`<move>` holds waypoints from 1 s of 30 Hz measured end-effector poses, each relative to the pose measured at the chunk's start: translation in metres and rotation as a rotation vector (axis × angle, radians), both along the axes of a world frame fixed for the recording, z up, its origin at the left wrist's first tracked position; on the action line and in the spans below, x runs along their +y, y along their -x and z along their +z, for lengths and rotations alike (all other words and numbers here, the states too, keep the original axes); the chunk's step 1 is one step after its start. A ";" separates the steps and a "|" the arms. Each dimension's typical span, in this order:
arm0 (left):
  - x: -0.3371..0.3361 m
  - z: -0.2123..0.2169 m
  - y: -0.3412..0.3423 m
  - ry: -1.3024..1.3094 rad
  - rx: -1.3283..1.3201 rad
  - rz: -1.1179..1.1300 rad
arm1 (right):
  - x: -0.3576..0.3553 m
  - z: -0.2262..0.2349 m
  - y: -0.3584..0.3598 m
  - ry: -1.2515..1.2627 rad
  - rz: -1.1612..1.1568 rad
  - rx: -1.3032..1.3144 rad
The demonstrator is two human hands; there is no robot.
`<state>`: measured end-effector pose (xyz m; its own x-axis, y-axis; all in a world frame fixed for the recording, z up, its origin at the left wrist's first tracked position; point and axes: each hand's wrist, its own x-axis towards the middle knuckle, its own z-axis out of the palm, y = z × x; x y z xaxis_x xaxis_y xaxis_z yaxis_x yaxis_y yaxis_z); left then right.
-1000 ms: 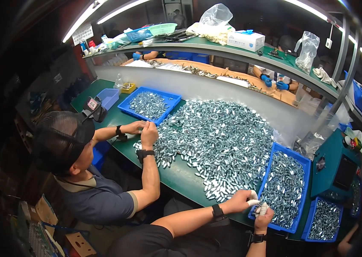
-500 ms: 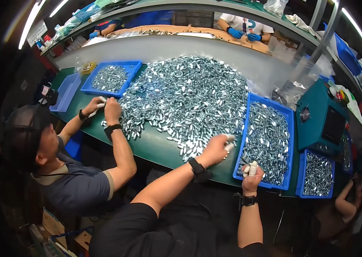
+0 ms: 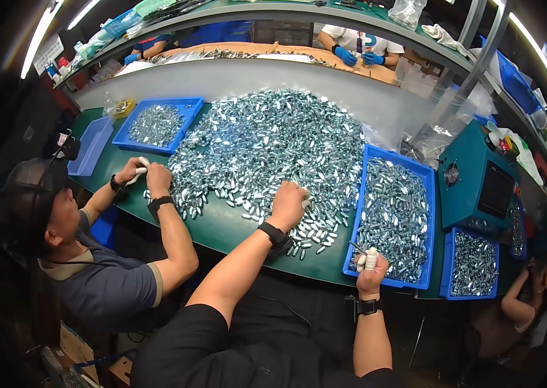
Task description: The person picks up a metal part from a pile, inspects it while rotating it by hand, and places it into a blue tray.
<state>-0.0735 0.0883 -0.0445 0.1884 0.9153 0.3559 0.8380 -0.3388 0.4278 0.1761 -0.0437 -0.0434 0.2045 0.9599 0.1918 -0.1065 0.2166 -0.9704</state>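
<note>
A wide heap of small shiny metal parts (image 3: 273, 142) covers the green table. My left hand (image 3: 288, 205) reaches into its near edge, white covers on the fingertips; the fingers curl down onto the parts, and what they pinch is hidden. At the near left corner of a blue tray (image 3: 433, 213) full of similar parts, my right hand (image 3: 370, 270) is closed, with white-wrapped fingers. A thin dark rod-like tool (image 3: 355, 247) sticks out of it toward the left; its kind is not clear.
A co-worker (image 3: 102, 258) at my left handles something at the heap's edge. Beyond lie another blue tray (image 3: 199, 107) and a lighter blue bin (image 3: 92, 145). To the right stand a green machine (image 3: 474, 174) and a smaller blue tray (image 3: 448, 258). A shelf (image 3: 273, 8) spans overhead.
My left hand has moved left and away from me, from beside the tray into the heap, its fingers now lowered. My right hand stays at the tray's corner with the thin tool. The view has shifted slightly.
</note>
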 end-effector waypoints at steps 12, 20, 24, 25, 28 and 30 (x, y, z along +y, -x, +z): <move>-0.067 0.031 -0.033 0.608 -1.034 -0.367 | 0.007 0.006 -0.004 0.101 0.031 -0.083; -0.075 0.039 -0.040 0.720 -0.972 -0.458 | 0.009 0.013 0.001 0.111 0.080 -0.248; -0.080 0.031 -0.044 0.702 -0.928 -0.472 | 0.004 0.006 -0.003 0.060 0.086 -0.401; -0.082 0.029 -0.045 0.623 -0.887 -0.484 | 0.003 0.013 -0.001 0.025 0.079 -0.462; -0.089 0.032 -0.052 0.547 -0.792 -0.502 | -0.001 0.021 0.001 0.077 0.072 -0.442; -0.086 0.024 -0.056 0.719 -0.879 -0.521 | 0.003 0.012 0.001 -0.080 0.078 -0.524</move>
<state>-0.0177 0.0023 -0.0204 0.5385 0.8426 -0.0046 0.0116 -0.0019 0.9999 0.1747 -0.0406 -0.0309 -0.0099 0.9465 0.3225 0.3691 0.3032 -0.8785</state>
